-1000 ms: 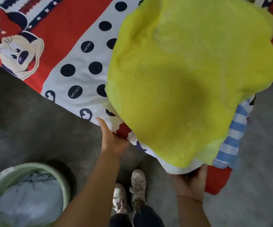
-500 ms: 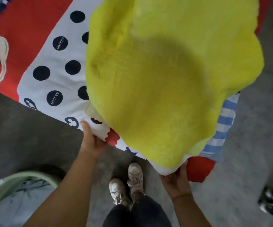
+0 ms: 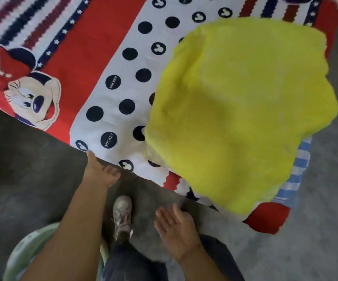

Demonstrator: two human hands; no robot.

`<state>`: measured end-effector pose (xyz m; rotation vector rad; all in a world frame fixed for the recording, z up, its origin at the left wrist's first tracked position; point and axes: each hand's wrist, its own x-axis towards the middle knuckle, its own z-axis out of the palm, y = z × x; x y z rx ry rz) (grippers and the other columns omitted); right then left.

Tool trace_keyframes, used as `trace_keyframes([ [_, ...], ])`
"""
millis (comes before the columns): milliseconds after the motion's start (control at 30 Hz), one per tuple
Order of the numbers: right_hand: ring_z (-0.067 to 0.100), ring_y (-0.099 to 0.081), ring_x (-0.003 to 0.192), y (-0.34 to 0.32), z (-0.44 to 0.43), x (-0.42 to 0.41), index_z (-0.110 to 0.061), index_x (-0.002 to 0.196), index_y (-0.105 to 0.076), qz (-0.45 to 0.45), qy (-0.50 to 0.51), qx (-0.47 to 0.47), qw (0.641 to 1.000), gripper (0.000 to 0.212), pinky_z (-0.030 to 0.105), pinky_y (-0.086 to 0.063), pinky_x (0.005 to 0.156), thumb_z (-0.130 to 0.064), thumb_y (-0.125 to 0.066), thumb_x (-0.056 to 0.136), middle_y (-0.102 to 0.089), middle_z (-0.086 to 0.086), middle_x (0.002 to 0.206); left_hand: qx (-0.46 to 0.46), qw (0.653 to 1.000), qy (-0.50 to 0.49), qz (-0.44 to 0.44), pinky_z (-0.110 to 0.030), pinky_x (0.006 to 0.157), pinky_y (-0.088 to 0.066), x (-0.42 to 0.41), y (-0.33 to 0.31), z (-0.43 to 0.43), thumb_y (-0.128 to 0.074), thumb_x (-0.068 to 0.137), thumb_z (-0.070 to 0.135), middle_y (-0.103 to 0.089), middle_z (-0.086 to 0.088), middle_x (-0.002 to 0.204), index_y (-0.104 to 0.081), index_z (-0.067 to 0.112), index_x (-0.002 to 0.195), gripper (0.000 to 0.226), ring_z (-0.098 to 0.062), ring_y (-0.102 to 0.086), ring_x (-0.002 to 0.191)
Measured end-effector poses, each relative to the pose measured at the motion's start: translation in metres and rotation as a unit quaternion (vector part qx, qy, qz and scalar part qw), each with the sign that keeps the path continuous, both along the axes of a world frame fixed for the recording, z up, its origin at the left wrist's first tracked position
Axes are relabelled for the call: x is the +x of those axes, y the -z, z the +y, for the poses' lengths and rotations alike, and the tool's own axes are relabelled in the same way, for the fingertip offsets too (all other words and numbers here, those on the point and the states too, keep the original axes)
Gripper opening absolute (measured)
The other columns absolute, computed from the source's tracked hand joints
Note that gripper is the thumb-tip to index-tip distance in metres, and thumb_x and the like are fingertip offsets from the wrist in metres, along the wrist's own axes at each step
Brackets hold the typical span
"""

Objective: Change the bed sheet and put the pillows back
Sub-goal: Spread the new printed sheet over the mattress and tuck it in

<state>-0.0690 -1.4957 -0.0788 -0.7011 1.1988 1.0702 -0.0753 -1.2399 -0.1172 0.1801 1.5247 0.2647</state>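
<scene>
left hand (image 3: 101,173) relaxed, thumb at bed sheet (image 3: 111,118) edge; right hand (image 3: 176,226) spread, palm up; yellow blanket (image 3: 235,118) over bed corner

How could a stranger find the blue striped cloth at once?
Start at the cartoon bed sheet and go to the yellow blanket on it. The cloth peeks out under the blanket's right edge. Only it has pale blue and white stripes.

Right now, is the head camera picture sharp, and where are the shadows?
Head view: mild motion blur throughout, worst at the edges, where the pale green plastic basin and the stripes of the red-and-white cartoon bed sheet smear; a soft dark shadow sits on the middle of the fluffy yellow blanket; no glare.
</scene>
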Motion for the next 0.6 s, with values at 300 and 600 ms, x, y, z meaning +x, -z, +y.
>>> trace_keyframes([
  [300,0.022,-0.056,0.106,0.033,0.150,0.046,-0.010,0.132,-0.055,-0.100,0.045,-0.031,0.993,0.072,0.040,-0.038,0.102,-0.055,-0.066,0.078,-0.063,0.007,0.117,0.001,0.994,0.074,-0.085,-0.043,0.079,-0.053,0.006,0.006,0.104,-0.051,0.078,0.079,-0.066,-0.004,0.112,-0.056,0.023,0.126,0.074,-0.027,-0.065,0.101],
  [600,0.029,-0.063,0.107,0.048,0.166,0.033,-0.005,0.113,-0.069,-0.141,0.159,-0.073,0.974,0.043,0.044,-0.052,0.094,-0.033,-0.068,0.080,-0.066,0.015,0.118,-0.005,0.987,0.073,-0.146,-0.052,0.095,-0.052,0.006,0.018,0.140,-0.059,0.081,0.069,-0.068,-0.010,0.119,-0.059,0.016,0.127,0.069,-0.032,-0.067,0.107],
])
